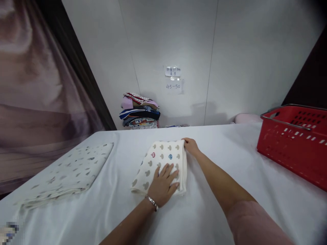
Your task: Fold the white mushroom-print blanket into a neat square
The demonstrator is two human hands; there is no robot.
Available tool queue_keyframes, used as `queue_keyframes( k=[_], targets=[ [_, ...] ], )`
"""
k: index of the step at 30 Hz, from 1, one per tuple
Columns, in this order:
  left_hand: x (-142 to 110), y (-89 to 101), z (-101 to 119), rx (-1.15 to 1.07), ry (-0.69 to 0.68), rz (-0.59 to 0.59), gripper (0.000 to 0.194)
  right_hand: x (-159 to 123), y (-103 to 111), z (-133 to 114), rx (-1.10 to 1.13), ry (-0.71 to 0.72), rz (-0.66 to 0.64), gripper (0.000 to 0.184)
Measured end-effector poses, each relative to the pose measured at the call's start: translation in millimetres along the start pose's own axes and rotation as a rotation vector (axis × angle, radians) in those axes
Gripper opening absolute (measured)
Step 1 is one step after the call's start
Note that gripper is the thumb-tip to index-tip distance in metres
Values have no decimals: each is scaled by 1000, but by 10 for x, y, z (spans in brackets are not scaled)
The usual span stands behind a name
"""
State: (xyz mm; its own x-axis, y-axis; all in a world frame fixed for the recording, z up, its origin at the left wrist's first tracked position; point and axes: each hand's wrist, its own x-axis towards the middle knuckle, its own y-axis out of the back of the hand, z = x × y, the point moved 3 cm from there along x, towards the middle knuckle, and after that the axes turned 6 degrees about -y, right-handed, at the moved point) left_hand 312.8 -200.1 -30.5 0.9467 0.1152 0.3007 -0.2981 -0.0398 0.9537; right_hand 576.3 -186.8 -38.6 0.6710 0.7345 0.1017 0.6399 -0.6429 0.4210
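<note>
Mushroom-print cloth (155, 160): folded in layers, lying left of the red basket (288, 143) on the white-covered table (217, 204). My left hand (163, 185), open and spread, rests on the print; my right hand (191, 146) pinches the far corner on the basket side. Judgement: light, flat palm pressure anchors layers; a gentle corner pull squares edges without wrinkling. Second printed cloth (68, 170): farther left of the basket.
</note>
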Motion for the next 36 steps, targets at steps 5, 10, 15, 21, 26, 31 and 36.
queue_keyframes(
  k=[5,10,15,21,26,31,36],
  targets=[
    [-12,16,7,-19,-34,-38,42,-39,57,247,1,-60,39,32],
    [-8,2,0,-13,-38,-29,43,-63,77,305,103,-78,-71,31],
    [-9,0,3,5,-38,-5,42,-138,194,213,252,-110,-266,42],
    [-8,7,4,17,-30,-22,42,-196,237,212,351,-152,-272,39],
    [-12,-2,2,26,-29,-35,41,-90,125,229,345,-150,-204,40],
    [-11,-26,-1,25,-22,-33,42,3,-1,214,289,-112,-78,33],
    [-7,-20,10,13,-13,-8,42,-33,9,238,154,-98,-36,31]
  ],
)
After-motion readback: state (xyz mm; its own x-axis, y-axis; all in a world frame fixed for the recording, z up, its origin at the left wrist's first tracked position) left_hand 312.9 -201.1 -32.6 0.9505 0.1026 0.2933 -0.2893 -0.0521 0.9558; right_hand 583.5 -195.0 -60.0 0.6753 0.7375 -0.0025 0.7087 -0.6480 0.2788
